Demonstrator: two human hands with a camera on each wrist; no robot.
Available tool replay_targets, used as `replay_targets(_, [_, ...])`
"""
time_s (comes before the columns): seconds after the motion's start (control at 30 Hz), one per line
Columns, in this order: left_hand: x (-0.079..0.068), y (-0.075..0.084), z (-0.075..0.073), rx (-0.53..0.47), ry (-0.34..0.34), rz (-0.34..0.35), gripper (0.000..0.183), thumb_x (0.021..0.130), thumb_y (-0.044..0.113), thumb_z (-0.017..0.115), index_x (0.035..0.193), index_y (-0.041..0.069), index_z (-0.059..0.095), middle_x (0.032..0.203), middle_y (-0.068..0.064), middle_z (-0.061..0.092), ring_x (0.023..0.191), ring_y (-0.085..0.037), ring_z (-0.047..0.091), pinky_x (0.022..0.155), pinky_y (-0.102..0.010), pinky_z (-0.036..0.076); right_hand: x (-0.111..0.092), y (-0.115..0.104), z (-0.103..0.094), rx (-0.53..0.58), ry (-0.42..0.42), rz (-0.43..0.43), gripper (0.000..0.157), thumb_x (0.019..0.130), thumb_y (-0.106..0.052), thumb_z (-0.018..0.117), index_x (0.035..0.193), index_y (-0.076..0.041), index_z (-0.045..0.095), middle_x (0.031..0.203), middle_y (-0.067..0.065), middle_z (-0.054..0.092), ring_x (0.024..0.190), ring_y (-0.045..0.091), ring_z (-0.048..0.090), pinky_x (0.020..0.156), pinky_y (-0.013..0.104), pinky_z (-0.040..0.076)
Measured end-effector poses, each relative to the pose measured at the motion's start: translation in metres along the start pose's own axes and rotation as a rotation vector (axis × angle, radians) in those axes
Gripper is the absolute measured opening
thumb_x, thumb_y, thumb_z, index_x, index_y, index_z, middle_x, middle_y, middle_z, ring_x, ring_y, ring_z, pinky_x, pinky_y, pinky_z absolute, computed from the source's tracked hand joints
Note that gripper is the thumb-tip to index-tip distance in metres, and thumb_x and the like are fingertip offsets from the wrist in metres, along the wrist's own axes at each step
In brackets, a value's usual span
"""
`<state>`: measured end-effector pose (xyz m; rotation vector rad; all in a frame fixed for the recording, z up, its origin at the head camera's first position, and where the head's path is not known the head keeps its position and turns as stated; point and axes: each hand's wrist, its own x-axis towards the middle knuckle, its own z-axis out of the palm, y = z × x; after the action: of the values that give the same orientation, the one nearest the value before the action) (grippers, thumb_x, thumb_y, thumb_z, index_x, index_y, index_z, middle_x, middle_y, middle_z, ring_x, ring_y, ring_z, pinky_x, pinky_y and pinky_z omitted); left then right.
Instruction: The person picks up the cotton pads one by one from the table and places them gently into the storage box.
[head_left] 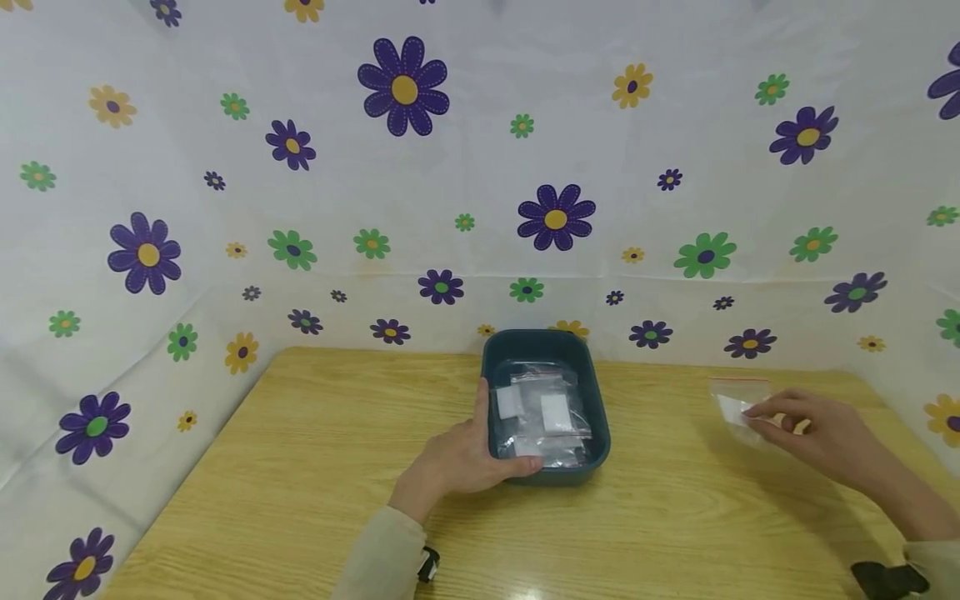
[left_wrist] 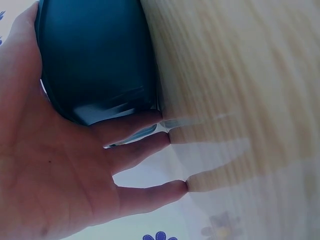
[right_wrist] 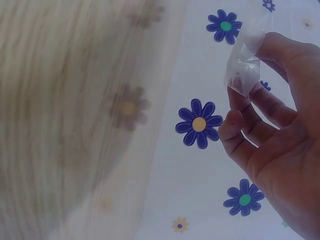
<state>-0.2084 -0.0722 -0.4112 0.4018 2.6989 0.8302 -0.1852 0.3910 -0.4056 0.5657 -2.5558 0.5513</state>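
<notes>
A dark teal plastic bin stands on the table and holds several clear zip bags with white pieces in them. My left hand rests against its near left corner, thumb along the near rim. In the left wrist view, the fingers extend straight beside the bin, tips at the tabletop. To the right of the bin, my right hand pinches a small clear zip bag with a red seal line and something white inside. The right wrist view shows this bag between thumb and fingers.
The wooden table reaches back to a white cloth printed with purple, green and yellow flowers. This cloth also hangs along the left and right sides. The bin stands near the table's back edge.
</notes>
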Motion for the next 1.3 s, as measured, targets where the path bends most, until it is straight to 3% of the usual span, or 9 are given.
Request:
replay_targets(0.37, [0.0,0.0,-0.001,-0.027,-0.005,0.014,0.133,0.079,0.079,0.068,0.165,0.017,-0.014,0.161,-0.021,0.04,0.132,-0.038,0.058,0.107,-0.055,0.048,0.019,-0.02,0.005,-0.007,-0.02,0.014,0.019,0.079,-0.004,0.085,0.091,-0.018,0.08,0.085,-0.015,0.063,0.068,-0.01,0.047,0.049,0.017,0.036])
replay_targets(0.8, [-0.003,0.003,-0.002,-0.013,0.003,0.019,0.133,0.08,0.077,0.068,0.164,0.015,-0.014,0.155,-0.025,0.047,0.124,-0.037,0.064,0.1,-0.051,0.052,0.04,-0.043,0.015,0.04,-0.031,-0.059,0.025,0.077,0.002,0.084,0.093,-0.017,0.08,0.084,-0.008,0.064,0.069,-0.008,0.047,0.052,0.019,0.04])
replay_targets(1.3, [-0.002,0.001,-0.001,-0.008,0.006,0.012,0.133,0.079,0.078,0.068,0.164,0.017,-0.014,0.155,-0.024,0.047,0.124,-0.037,0.064,0.1,-0.052,0.052,0.06,-0.072,0.029,0.068,-0.063,-0.047,0.019,0.082,-0.006,0.083,0.097,-0.017,0.081,0.088,-0.007,0.066,0.071,-0.005,0.047,0.053,0.019,0.041])
